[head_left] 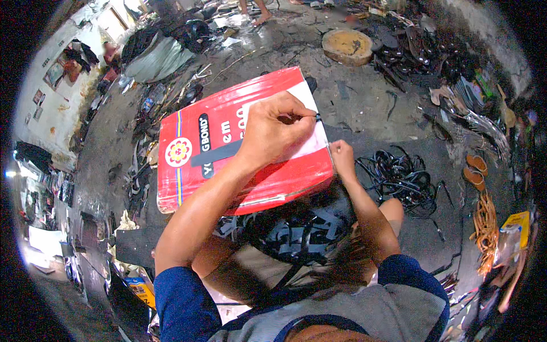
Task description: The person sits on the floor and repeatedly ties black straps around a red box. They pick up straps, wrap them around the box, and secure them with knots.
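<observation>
A red cardboard box (250,191) with a pale end panel lies tilted in front of me, above my lap. My left hand (276,128) reaches over its top, fingers closed in a pinch at the far right edge. The dark end of a thin black strip (318,117) shows at those fingertips. Under my left forearm, a flat dark grey strip (215,154) lies across the box top. My right hand (342,158) is closed beside the box's right edge; what its curled fingers hold is hidden. Black strips (307,236) are heaped in my lap, below the box.
A tangle of black strips (399,176) lies on the floor to my right. Beyond it are brown sandals (474,172) and an orange-brown cord bundle (485,228). Farther off stand a round wooden block (347,47) and a pile of dark soles (421,54). Another person's bare feet (262,16) show at the top.
</observation>
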`<control>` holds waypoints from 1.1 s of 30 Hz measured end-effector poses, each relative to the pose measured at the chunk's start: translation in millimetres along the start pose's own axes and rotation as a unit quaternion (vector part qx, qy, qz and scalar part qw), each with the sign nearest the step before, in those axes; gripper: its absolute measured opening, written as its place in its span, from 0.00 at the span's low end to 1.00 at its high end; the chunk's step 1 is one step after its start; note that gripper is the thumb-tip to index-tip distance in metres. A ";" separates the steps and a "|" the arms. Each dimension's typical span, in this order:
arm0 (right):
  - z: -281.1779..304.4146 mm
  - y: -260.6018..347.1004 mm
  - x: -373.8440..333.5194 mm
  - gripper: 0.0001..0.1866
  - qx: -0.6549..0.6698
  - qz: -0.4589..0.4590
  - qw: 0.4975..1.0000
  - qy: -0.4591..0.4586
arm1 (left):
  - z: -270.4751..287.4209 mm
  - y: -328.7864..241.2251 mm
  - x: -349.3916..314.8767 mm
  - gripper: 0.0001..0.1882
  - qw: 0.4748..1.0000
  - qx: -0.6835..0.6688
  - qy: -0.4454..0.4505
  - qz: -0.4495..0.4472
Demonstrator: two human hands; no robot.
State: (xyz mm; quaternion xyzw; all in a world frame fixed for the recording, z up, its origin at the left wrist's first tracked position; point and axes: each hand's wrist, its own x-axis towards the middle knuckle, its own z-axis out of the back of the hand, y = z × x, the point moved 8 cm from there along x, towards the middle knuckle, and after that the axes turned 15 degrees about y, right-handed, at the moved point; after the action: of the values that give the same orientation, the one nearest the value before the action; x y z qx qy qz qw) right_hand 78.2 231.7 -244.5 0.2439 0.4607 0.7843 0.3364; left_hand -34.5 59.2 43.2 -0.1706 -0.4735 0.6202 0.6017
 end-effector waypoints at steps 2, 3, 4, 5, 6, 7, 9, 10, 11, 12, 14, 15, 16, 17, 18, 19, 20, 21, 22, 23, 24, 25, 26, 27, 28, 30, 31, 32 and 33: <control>-14.6 -49.3 -15.2 0.14 -0.033 -0.038 0.999 0.005 | -0.3 2.4 -2.2 0.02 1.000 0.009 -0.006 0.001; -23.4 -64.6 -21.1 0.15 -0.036 -0.048 0.998 0.014 | 1.7 5.2 -3.9 0.02 1.000 0.015 -0.007 0.008; -28.3 -77.7 -19.9 0.15 -0.040 -0.055 0.997 0.019 | 3.9 5.1 -1.5 0.03 1.000 0.021 -0.008 0.009; -33.1 -90.7 -16.6 0.16 -0.050 -0.071 0.996 0.011 | 6.5 4.7 0.9 0.01 1.000 0.020 -0.012 0.000; -38.2 -108.1 -16.8 0.17 -0.061 -0.090 0.994 0.007 | 6.0 7.2 2.0 0.01 1.000 0.015 -0.015 -0.004; -41.2 -129.9 -18.5 0.18 -0.073 -0.110 0.991 0.000 | 4.3 6.7 3.5 0.03 1.000 0.009 -0.017 -0.010; -34.0 -178.4 -17.9 0.15 -0.152 -0.090 0.984 -0.011 | -5.2 3.0 16.3 0.02 1.000 -0.009 -0.005 -0.028; -39.9 -188.2 -25.8 0.14 -0.163 -0.103 0.981 0.007 | -2.7 5.3 12.7 0.02 1.000 -0.012 -0.008 -0.024; -46.7 -197.3 -33.2 0.14 -0.173 -0.116 0.978 0.023 | 0.2 6.9 10.2 0.02 1.000 -0.005 -0.007 -0.018; -53.9 -200.6 -45.2 0.13 -0.174 -0.131 0.976 0.027 | 4.8 9.8 3.1 0.02 1.000 0.003 -0.010 -0.005; -71.9 -195.0 -57.5 0.13 -0.168 -0.157 0.973 0.030 | 16.7 11.1 -9.0 0.02 1.000 0.012 -0.016 -0.002; -66.5 -203.5 -42.3 0.13 -0.223 -0.126 0.966 0.041 | 12.0 5.3 2.1 0.01 0.999 -0.001 -0.005 -0.033; -44.6 -232.9 -31.6 0.13 -0.285 -0.108 0.951 0.044 | -2.6 -5.1 18.0 0.01 0.997 -0.027 0.012 -0.070; -36.6 -253.6 -39.0 0.12 -0.343 -0.093 0.932 0.065 | -12.8 -12.3 25.3 0.01 0.995 -0.015 0.025 -0.095; -54.6 -239.1 -42.6 0.12 -0.299 -0.110 0.938 0.138 | -5.5 -2.7 16.2 0.01 0.996 0.014 0.019 -0.089; -52.4 -219.1 -47.9 0.12 -0.294 -0.096 0.943 0.122 | 0.4 0.1 10.9 0.01 0.995 0.036 0.016 -0.092; -47.0 -202.3 -56.4 0.12 -0.289 -0.085 0.948 0.104 | 3.2 -1.5 5.6 0.02 0.993 0.062 0.017 -0.094; -35.5 -192.3 -65.2 0.12 -0.285 -0.081 0.952 0.082 | 2.7 -6.7 2.6 0.03 0.985 0.125 0.022 -0.119; -19.5 -181.6 -69.8 0.12 -0.286 -0.065 0.955 0.047 | 3.3 -12.6 -2.8 0.06 0.976 0.158 0.039 -0.147; 0.2 -179.3 -74.0 0.12 -0.294 -0.068 0.953 0.025 | 1.8 -16.6 -8.5 0.09 0.965 0.185 0.058 -0.175; 26.2 -180.1 -73.5 0.13 -0.309 -0.094 0.946 0.008 | 3.2 -13.8 -15.8 0.12 0.953 0.224 0.072 -0.190; 55.4 -178.6 -70.1 0.14 -0.325 -0.123 0.938 -0.007 | 4.4 -13.2 -22.6 0.14 0.939 0.263 0.085 -0.205; 92.7 -177.4 -65.2 0.15 -0.338 -0.166 0.926 -0.022 | 5.0 -21.5 -28.6 0.16 0.913 0.335 0.082 -0.216; 135.7 -179.0 -64.1 0.16 -0.351 -0.218 0.910 -0.041 | 1.2 -29.7 -30.0 0.18 0.881 0.404 0.081 -0.231; 185.9 -185.4 -73.3 0.17 -0.363 -0.280 0.886 -0.067 | -8.4 -27.2 -20.0 0.20 0.877 0.397 0.091 -0.255; 257.1 -194.4 -96.7 0.19 -0.361 -0.393 0.842 -0.078 | -21.9 -44.5 -15.2 0.21 0.900 0.359 0.109 -0.224; 277.8 -193.8 -103.7 0.22 -0.364 -0.444 0.816 -0.066 | -18.1 -40.4 -10.2 0.21 0.917 0.326 0.122 -0.195; 284.4 -181.5 -109.9 0.24 -0.409 -0.421 0.801 -0.118 | -16.1 -35.8 -9.7 0.22 0.934 0.289 0.132 -0.164; 282.6 -157.3 -112.7 0.26 -0.451 -0.392 0.784 -0.170 | -14.5 -30.9 -6.4 0.22 0.933 0.285 0.130 -0.176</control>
State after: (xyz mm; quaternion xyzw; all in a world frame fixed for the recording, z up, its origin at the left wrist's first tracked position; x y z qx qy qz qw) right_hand 395.4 359.7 -263.2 -0.0078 0.0454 0.6494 0.7590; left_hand -3.7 53.6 58.2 0.0152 -0.2164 0.5854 0.7812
